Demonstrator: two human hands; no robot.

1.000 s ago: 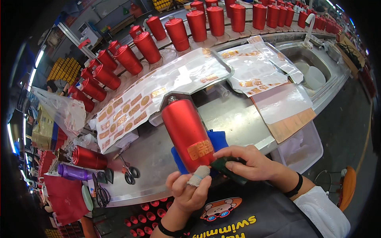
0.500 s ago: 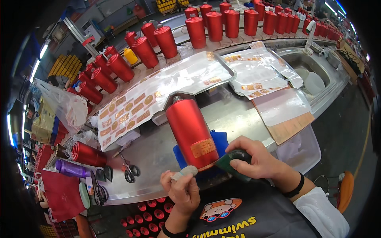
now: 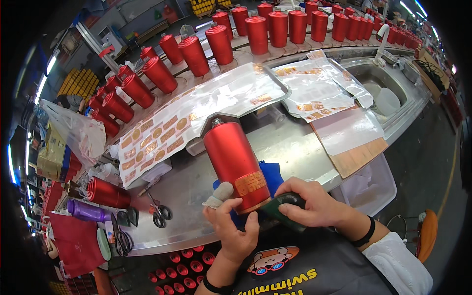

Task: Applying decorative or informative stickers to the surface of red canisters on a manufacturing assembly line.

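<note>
A red metallic bottle (image 3: 228, 152) with a grey neck lies tilted on the metal table, its base toward me and a blue cloth (image 3: 271, 173) under it. Near the base a gold patterned decal (image 3: 250, 184) sits on its side. My left hand (image 3: 232, 231) is beside the base at the lower left, fingers apart; one finger is wrapped in whitish cloth (image 3: 219, 195) and is close against the bottle. Whether it touches cannot be made out. My right hand (image 3: 314, 204) grips a dark green scraper (image 3: 285, 211), its edge at the bottle's base.
Sheets of gold decals (image 3: 157, 137) lie on a tray (image 3: 282, 91) behind the bottle. Scissors (image 3: 160, 214), a purple bottle (image 3: 88, 211) and another red bottle (image 3: 108, 191) are at left. Red bottles line a curved conveyor (image 3: 236, 54). A sink (image 3: 366, 73) stands far right, a white bin (image 3: 388, 189) nearer.
My left hand has risen toward the bottle's side and its fingers have spread. The scraper in my right hand has shifted slightly left and down. Bottles on the conveyor have moved right.
</note>
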